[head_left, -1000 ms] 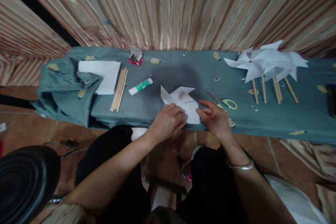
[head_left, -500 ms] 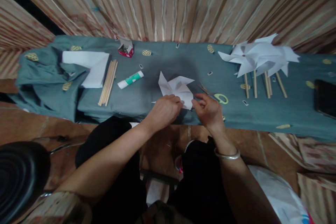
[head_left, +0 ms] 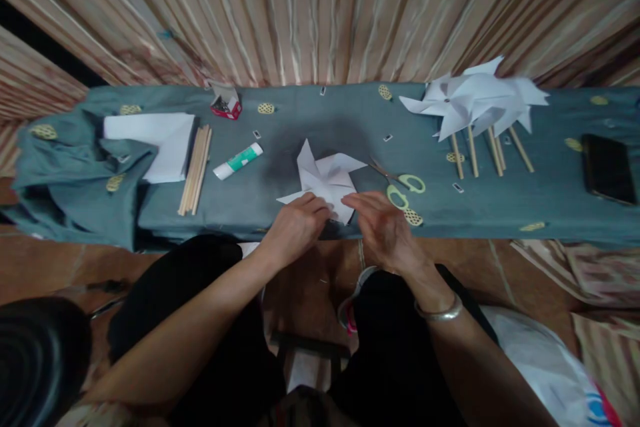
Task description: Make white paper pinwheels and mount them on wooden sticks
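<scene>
A white paper pinwheel (head_left: 327, 177) lies on the cloth right in front of me, with several pointed blades folded out. Curled over its near side, my left hand (head_left: 299, 225) holds it down near the middle. My right hand (head_left: 384, 228) has its fingers stretched toward the pinwheel's right edge, the fingertips at the paper; nothing shows inside that hand. Just beyond the right hand lies a pair of scissors (head_left: 400, 181) with pale green handles. To the left is a glue stick (head_left: 238, 161) with a green and white label.
Several wooden sticks (head_left: 195, 170) lie beside stacked white paper (head_left: 170, 153) at left. A small open red box (head_left: 227, 104) stands at the back. Finished-looking pinwheels on sticks (head_left: 480, 100) are piled at right, near a dark phone (head_left: 609, 168). A curtain (head_left: 320, 13) hangs behind.
My right hand has gone from a pinch at the pinwheel's right edge to stretched fingers, and the scissors' handles now show more. The view has shifted slightly. My left hand still presses the pinwheel.
</scene>
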`<action>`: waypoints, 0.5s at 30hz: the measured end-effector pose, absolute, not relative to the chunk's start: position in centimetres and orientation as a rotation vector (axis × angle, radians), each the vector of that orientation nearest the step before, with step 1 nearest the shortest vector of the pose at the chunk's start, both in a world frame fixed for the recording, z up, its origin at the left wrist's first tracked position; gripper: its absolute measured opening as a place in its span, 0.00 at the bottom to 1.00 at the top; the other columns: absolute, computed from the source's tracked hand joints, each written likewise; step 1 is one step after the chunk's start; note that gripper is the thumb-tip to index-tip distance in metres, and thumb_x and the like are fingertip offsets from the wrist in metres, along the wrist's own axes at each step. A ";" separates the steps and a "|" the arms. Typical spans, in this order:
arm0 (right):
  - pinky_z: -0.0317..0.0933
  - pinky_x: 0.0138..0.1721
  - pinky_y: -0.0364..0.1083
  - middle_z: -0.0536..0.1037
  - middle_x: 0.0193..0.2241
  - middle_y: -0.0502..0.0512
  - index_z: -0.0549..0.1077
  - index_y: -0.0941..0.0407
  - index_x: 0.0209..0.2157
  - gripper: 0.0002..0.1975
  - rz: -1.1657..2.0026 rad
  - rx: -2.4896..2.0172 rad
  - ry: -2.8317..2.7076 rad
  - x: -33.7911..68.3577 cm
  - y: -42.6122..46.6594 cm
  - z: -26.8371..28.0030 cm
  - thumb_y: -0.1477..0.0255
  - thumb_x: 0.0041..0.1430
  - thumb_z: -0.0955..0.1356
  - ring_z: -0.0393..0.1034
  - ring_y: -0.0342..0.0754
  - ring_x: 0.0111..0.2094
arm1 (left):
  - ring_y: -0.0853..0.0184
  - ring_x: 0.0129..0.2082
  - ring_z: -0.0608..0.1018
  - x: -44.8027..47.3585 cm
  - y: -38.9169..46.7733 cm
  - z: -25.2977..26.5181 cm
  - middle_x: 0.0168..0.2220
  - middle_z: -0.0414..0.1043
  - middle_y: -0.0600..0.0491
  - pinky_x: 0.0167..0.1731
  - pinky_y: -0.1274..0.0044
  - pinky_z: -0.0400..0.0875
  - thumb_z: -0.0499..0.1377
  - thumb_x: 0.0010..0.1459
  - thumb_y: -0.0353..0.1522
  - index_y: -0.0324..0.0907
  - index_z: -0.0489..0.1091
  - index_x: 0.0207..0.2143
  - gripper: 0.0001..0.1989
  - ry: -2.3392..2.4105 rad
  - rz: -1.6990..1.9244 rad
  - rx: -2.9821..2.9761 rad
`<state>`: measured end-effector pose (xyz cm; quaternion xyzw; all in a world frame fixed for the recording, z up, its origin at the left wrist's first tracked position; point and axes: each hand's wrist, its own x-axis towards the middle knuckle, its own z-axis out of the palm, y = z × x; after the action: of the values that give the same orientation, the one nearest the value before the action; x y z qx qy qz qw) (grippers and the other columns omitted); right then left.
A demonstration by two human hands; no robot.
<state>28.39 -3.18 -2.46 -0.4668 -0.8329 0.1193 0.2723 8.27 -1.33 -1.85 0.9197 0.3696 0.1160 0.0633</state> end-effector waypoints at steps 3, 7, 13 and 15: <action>0.69 0.48 0.54 0.79 0.45 0.63 0.74 0.62 0.47 0.21 0.321 -1.228 -2.312 28.1 -3.2 -2.5 0.84 0.57 0.58 0.71 0.55 0.47 | 0.61 0.41 0.74 7.5 -1.2 -2.6 0.38 0.76 0.48 0.39 0.73 0.73 0.54 0.63 0.28 0.37 0.75 0.38 0.09 1.110 0.479 2.696; 0.68 0.48 0.55 0.79 0.44 0.62 0.74 0.60 0.46 0.18 0.362 -1.201 -2.336 27.6 -3.2 -2.2 0.82 0.57 0.60 0.71 0.55 0.46 | 0.62 0.41 0.76 6.8 -0.8 -3.5 0.39 0.77 0.48 0.41 0.71 0.74 0.56 0.62 0.28 0.37 0.75 0.39 0.08 1.134 0.619 2.539; 0.68 0.44 0.53 0.81 0.36 0.57 0.76 0.57 0.39 0.09 0.442 -1.335 -2.157 26.8 -2.9 -2.1 0.74 0.61 0.65 0.74 0.53 0.40 | 0.64 0.40 0.78 6.7 -0.2 -4.1 0.39 0.78 0.49 0.43 0.72 0.74 0.57 0.62 0.28 0.39 0.74 0.38 0.06 1.150 0.750 2.317; 0.69 0.41 0.52 0.81 0.34 0.56 0.76 0.57 0.39 0.08 0.442 -1.391 -2.070 26.7 -2.8 -2.1 0.72 0.62 0.65 0.74 0.52 0.38 | 0.65 0.39 0.79 6.7 -0.1 -4.1 0.38 0.77 0.49 0.42 0.73 0.74 0.57 0.62 0.28 0.38 0.74 0.38 0.06 1.161 0.775 2.266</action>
<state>26.66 -2.79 -2.06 -0.5240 -0.7796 0.1665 0.2998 6.71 -0.06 -4.13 0.8270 0.4237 0.2828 0.2380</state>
